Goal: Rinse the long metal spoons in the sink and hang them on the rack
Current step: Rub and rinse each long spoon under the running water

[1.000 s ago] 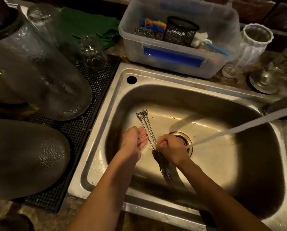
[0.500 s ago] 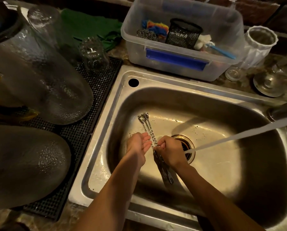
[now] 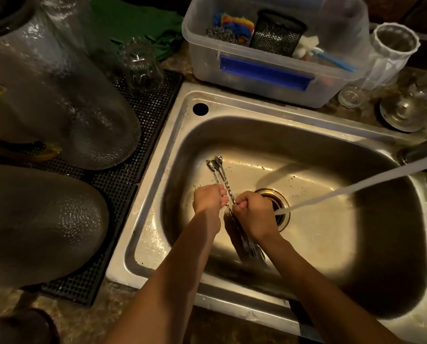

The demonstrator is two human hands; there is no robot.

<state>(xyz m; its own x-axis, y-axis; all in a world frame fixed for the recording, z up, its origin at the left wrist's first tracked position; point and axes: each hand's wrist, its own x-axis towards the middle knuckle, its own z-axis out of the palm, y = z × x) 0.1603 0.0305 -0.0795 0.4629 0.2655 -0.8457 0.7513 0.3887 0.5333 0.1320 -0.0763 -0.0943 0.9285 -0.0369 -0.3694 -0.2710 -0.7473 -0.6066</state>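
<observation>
A bundle of long twisted metal spoons (image 3: 219, 173) lies slanted over the steel sink (image 3: 307, 135), small bowls toward the far left, forked ends near me by my right wrist. My right hand (image 3: 253, 213) grips the bundle at its middle in a fist. Beside it, my left hand (image 3: 208, 198) has its fingers curled around the stems just above. A stream of water (image 3: 356, 187) runs from the tap (image 3: 421, 151) at the right edge to my right hand, above the drain (image 3: 280, 207). No rack is in view.
Large upturned glass vessels (image 3: 58, 108) and a small glass (image 3: 139, 63) fill the black drain mat (image 3: 148, 125) on the left. Behind the sink stands a clear plastic tub (image 3: 262, 68) with scourers, sponge and a mesh cup. A white cup (image 3: 391, 50) and sink stopper (image 3: 402, 112) sit at back right.
My left hand has gone from flat fingers against the stems to fingers curled around them. The right hand keeps its grip under the water.
</observation>
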